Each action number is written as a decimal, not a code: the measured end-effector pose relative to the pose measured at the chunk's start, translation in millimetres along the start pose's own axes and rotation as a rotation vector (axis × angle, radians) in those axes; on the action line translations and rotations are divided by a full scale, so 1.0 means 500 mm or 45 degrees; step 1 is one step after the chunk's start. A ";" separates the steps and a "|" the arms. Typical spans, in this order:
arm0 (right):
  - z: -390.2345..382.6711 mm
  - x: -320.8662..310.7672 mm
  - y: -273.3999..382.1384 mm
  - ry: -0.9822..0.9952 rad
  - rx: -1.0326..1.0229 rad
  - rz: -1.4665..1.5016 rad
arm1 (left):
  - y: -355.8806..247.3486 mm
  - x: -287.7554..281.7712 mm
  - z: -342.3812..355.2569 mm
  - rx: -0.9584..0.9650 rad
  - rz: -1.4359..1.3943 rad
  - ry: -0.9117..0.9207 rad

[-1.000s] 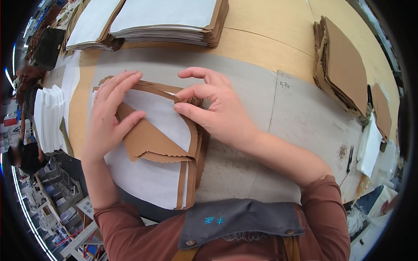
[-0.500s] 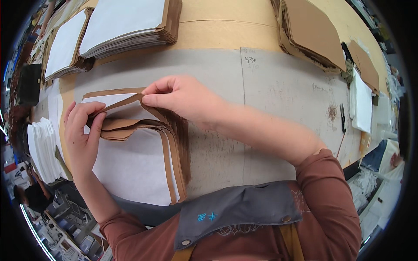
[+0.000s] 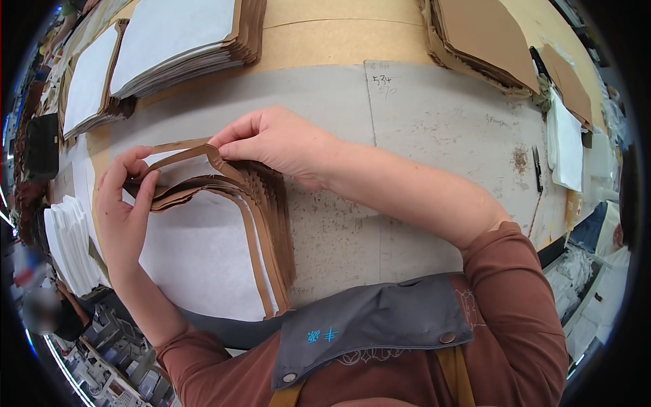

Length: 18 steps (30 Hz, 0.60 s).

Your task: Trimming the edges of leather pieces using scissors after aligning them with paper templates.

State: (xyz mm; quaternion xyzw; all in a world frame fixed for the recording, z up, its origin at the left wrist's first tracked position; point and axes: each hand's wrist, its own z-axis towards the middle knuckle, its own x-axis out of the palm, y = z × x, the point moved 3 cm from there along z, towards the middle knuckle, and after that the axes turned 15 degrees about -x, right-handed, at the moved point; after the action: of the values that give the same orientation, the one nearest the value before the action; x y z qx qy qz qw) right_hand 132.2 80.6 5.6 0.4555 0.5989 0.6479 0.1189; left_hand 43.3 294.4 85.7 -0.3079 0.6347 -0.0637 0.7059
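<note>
The right hand point(image 3: 274, 139) has its thumb and forefinger pinched together on the corner of a sheet point(image 3: 180, 159). To the left of that pinch, the left hand point(image 3: 122, 203) curls round the sheet's other end, thumb to the near side and fingers beyond; it has hold, though I can't see how firmly.

What worries me is the pinch being so small: a slip would let the edge drop. A neighbouring edge could also get caught up, since they lie so close together, and a tug could skew the stack point(image 3: 203, 261) under the hands.

The sheet is raised above the back of that stack, its brown border bent into an arch with white below it. Nearer the body than the grip, the stack shows a smooth white face with brown margins, its edges fanned on the right. It rests on a grey mat point(image 3: 332, 237); beyond the grip sits a thicker pile point(image 3: 176, 41).
</note>
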 end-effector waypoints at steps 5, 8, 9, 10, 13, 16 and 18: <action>0.001 -0.004 -0.006 0.063 -0.042 0.052 | -0.001 0.000 0.001 -0.004 0.008 0.008; -0.001 -0.009 -0.017 0.070 -0.135 0.012 | -0.010 -0.003 0.003 0.009 0.025 0.017; -0.005 -0.011 -0.018 0.080 -0.133 0.010 | -0.016 -0.001 0.004 0.014 0.034 0.023; -0.010 -0.013 -0.017 0.093 -0.155 -0.011 | -0.016 -0.001 0.004 0.002 0.038 0.012; -0.016 -0.011 -0.006 0.092 -0.184 -0.059 | -0.024 0.001 0.003 0.108 0.018 0.051; -0.014 -0.009 0.005 0.087 -0.230 -0.183 | -0.024 -0.001 -0.005 0.302 0.147 0.035; -0.010 -0.008 0.006 0.110 -0.269 -0.280 | -0.023 -0.004 -0.004 0.330 0.205 0.022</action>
State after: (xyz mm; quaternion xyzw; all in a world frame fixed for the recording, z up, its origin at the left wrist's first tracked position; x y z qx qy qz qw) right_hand 132.1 73.8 7.2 0.3439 0.5781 0.7093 0.2107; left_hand 44.2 285.6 93.4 -0.1618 0.6499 -0.0911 0.7370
